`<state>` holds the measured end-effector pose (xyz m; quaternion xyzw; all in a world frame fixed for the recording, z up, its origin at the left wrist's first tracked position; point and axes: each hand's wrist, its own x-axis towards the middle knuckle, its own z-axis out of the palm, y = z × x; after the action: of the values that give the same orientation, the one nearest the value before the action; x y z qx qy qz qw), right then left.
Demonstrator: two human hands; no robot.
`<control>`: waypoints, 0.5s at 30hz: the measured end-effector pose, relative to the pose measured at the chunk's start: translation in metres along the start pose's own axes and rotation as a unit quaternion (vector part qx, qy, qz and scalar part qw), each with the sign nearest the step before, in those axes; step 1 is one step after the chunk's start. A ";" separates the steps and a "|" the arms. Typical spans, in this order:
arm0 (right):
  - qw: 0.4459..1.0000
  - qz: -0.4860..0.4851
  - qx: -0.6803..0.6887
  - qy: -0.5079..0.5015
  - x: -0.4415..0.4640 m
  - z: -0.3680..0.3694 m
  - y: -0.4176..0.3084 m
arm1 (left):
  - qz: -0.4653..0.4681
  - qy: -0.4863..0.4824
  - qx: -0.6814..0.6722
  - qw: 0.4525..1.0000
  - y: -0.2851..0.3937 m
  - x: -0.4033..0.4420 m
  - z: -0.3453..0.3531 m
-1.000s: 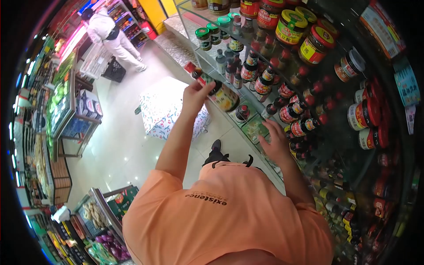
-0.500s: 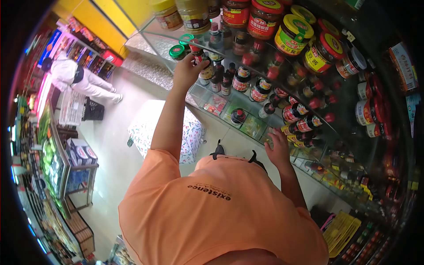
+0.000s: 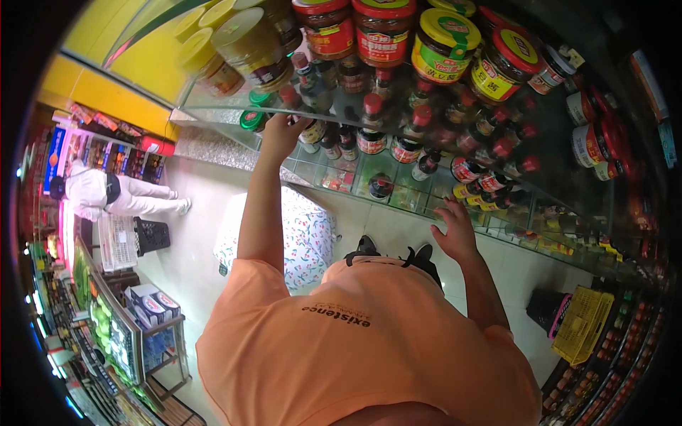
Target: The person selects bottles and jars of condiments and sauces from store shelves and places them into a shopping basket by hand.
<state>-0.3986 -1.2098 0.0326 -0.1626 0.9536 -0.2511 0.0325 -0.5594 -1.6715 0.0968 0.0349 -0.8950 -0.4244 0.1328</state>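
My left hand [image 3: 283, 136] reaches to the shelf, its fingers closed round a small red-capped bottle [image 3: 289, 99]; the fingers cover much of the bottle. Two jars with green lids [image 3: 253, 119] stand just to its left. Dark sauce bottles [image 3: 347, 142] with pale labels stand to its right. My right hand [image 3: 455, 228] hangs at the edge of the lower glass shelf [image 3: 426, 201], fingers apart and holding nothing. Red-labelled bottles [image 3: 467, 170] lie behind it.
Several sauce jars [image 3: 385, 32] crowd the upper glass shelf. A patterned white cover [image 3: 309, 234] lies over something on the floor. At right is a yellow basket [image 3: 582, 325]. A person in white [image 3: 106, 190] bends near baskets at far left.
The view has shifted, so the upper jars sit farther left. My left hand stays at the red-capped bottle, now lower in view. My right hand remains open by the shelf edge.
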 end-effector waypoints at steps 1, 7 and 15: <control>1.000 0.007 0.001 0.003 -0.001 0.000 0.000 | -0.011 -0.004 -0.003 1.000 -0.002 0.000 0.000; 1.000 0.010 0.016 0.010 -0.001 -0.003 0.006 | 0.031 -0.039 -0.101 0.994 -0.031 0.009 0.008; 0.998 -0.026 0.059 0.028 -0.019 -0.009 0.024 | 0.028 0.292 -0.180 0.939 -0.007 -0.048 0.059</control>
<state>-0.3890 -1.1798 0.0285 -0.1784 0.9331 -0.3121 0.0090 -0.5290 -1.6229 0.0457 0.1078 -0.7259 -0.5456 0.4047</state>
